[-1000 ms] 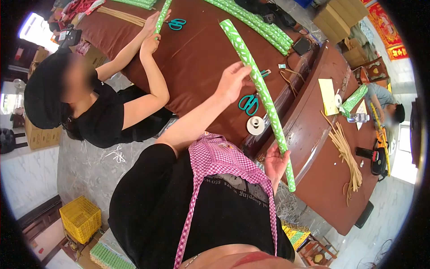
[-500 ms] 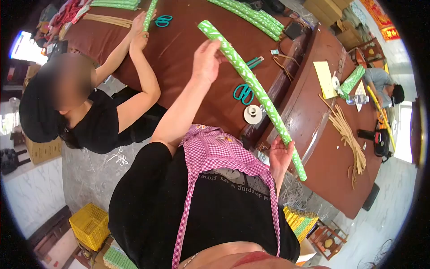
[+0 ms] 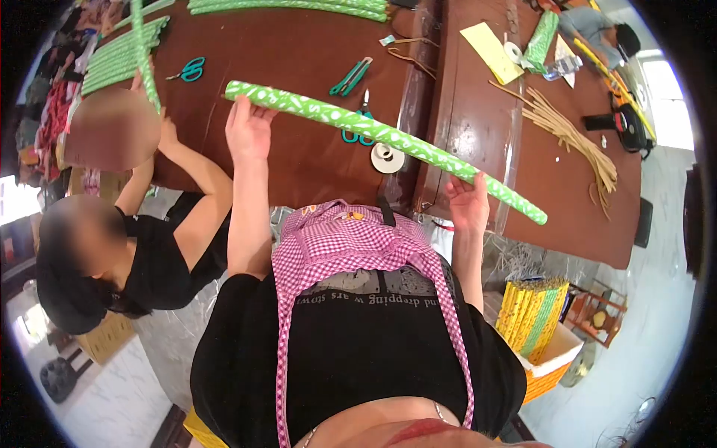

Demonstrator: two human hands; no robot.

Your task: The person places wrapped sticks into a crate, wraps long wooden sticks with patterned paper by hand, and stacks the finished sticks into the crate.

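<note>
A long green tube with a white pattern [image 3: 336, 116] is held across the front of my body, its right end lower. My left hand [image 3: 249, 133] grips it near the left end, fingers behind and thumb in front. Closer to the other end, my right hand [image 3: 469, 203] holds it from below, with the tip sticking out past the fingers. Below the tube's middle lie teal-handled scissors [image 3: 358, 136], partly covered by it, and a white tape roll [image 3: 388, 157]. A teal-handled cutting tool [image 3: 351, 77] lies just beyond.
At left, a co-worker in black [image 3: 160, 257] handles another green tube [image 3: 142, 60]. More scissors [image 3: 192, 69] and stacked green tubes [image 3: 123, 56] lie on the brown table [image 3: 291, 56]. Tan strips [image 3: 571, 127] rest at right. A box [image 3: 553, 373] holds yellow tubes [image 3: 523, 313].
The tube has swung from steeply slanted to nearly level, my left hand moving left and down, my right hand slightly up. The camera view has also shifted.
</note>
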